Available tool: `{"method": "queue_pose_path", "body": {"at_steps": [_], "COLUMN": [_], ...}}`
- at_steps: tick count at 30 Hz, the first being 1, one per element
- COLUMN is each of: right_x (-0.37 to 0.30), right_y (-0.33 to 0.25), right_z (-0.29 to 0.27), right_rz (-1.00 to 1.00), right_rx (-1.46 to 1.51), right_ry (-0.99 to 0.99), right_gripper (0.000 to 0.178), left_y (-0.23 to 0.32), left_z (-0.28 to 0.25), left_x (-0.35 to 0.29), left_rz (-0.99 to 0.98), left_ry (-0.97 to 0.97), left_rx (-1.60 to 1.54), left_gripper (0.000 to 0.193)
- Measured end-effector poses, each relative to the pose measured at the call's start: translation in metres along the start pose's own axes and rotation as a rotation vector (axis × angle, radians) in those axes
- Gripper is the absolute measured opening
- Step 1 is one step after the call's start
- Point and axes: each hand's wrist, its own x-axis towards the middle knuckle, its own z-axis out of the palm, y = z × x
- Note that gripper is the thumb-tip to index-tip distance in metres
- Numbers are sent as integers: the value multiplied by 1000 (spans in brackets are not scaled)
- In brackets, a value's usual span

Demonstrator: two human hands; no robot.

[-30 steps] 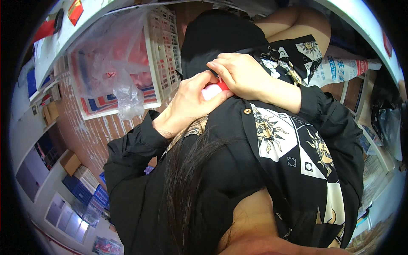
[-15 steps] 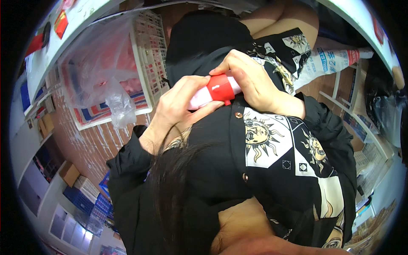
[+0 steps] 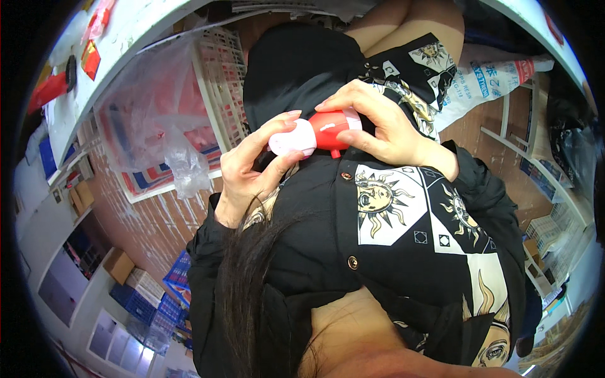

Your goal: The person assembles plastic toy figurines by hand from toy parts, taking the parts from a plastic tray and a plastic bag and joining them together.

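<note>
In front of my stomach I hold a small red-and-white plastic piece (image 3: 328, 133) with both hands. It has a rounded white end, a red middle with a short red nub on the side towards my chest, and a pale pink far end; its exact kind I cannot make out. My left hand (image 3: 251, 167) pinches the white end (image 3: 292, 140) between thumb and fingers. The thumb and fingers of my right hand (image 3: 386, 129) close on the red part and the pale end, covering some of it. The piece lies roughly level, pointing left to right.
At the left stands a white plastic crate (image 3: 217, 88) with clear plastic bags (image 3: 183, 154) over red items. A white tabletop (image 3: 142, 34) curves along the far left, red packets on it. A printed white sack (image 3: 488, 88) lies at the right, near metal shelving (image 3: 535, 160).
My left hand has shifted its grip, so the white rounded end now shows. My right hand has opened from over the piece to a thumb-and-finger hold on the red part.
</note>
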Motion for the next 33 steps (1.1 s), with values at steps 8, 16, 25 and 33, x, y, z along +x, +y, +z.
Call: {"method": "queue_pose_path", "body": {"at_steps": [8,16,25,33], "right_x": [23,19,22,20], "right_y": [-12,25,-15,-18], "right_z": [-9,-19,-32,-27], "right_rz": [104,413,105,85], "right_rx": [40,484,1179,1165], "right_ry": [161,198,487,523], "right_gripper": [44,42,44,45], "left_y": [25,9,24,22], "left_z": [-9,3,40,66], "left_x": [67,139,126,111], "left_rz": [1,-122,-84,26], "left_ry": [-51,-316,-97,24], "left_rx": [59,60,-387,-417], "left_gripper": [27,31,39,38]}}
